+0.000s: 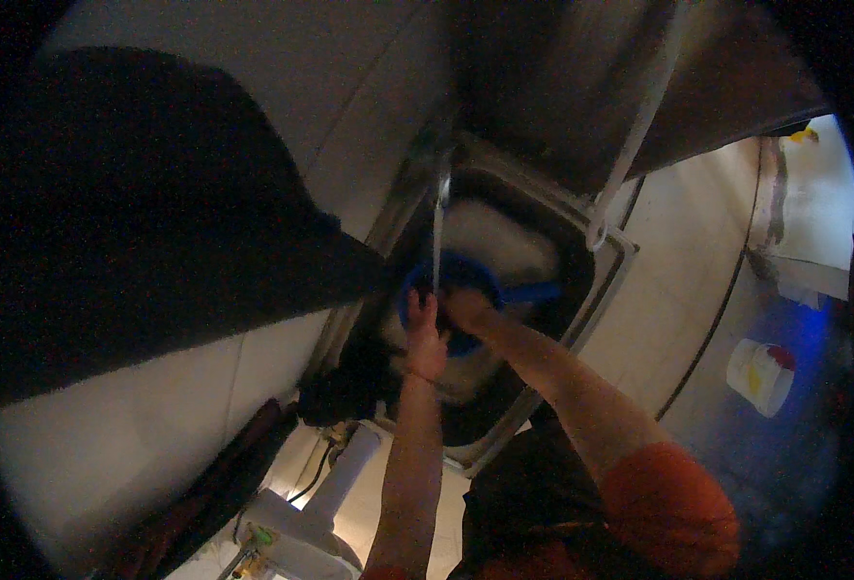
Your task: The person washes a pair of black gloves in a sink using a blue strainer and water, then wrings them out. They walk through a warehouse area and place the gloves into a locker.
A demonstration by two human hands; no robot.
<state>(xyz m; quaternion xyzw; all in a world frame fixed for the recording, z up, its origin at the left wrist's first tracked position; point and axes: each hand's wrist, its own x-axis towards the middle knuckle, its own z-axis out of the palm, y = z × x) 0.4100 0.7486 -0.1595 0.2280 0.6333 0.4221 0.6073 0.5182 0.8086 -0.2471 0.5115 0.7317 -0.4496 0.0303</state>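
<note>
A round blue plastic pan with a straight handle, like a dipper (531, 293), sits inside a dark, wide sink (608, 275). From above, a thin stream of water (437, 232) runs down into the pan. My left hand (427, 338) is at the pan's near left side beside the stream, its fingers stretched upward and apart. Reaching in from the right, my right hand (467, 311) is inside the pan, where shadow hides its fingers. Whatever lies in the pan is too dark to make out.
Black cloth (156, 222) hangs at the left. A white rod or pipe (644, 106) slants down past the sink's far right corner. On the right floor stands a white bucket (760, 377). A white washbasin (291, 532) is at the lower left.
</note>
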